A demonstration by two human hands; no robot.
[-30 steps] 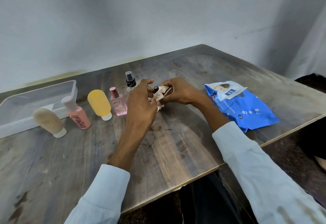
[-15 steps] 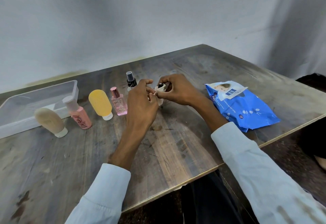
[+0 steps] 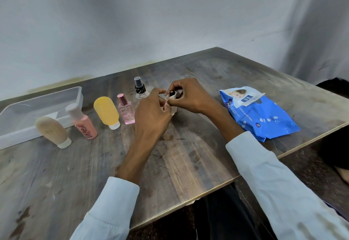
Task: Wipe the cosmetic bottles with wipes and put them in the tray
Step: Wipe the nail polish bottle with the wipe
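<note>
Five bottles (image 3: 106,112) wait unwiped on the counter (image 3: 188,154); tray (image 3: 80,96) empty, as both hands, left hand (image 3: 151,115) and right hand (image 3: 190,96), pinch a wipe (image 3: 172,107) around a small bottle (image 3: 171,93).

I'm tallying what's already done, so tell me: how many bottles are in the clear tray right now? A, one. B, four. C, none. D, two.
C: the tray holds no bottles; the beige tube, pink tube, yellow bottle, pink perfume and spray bottle all stand on the table outside it.
</note>
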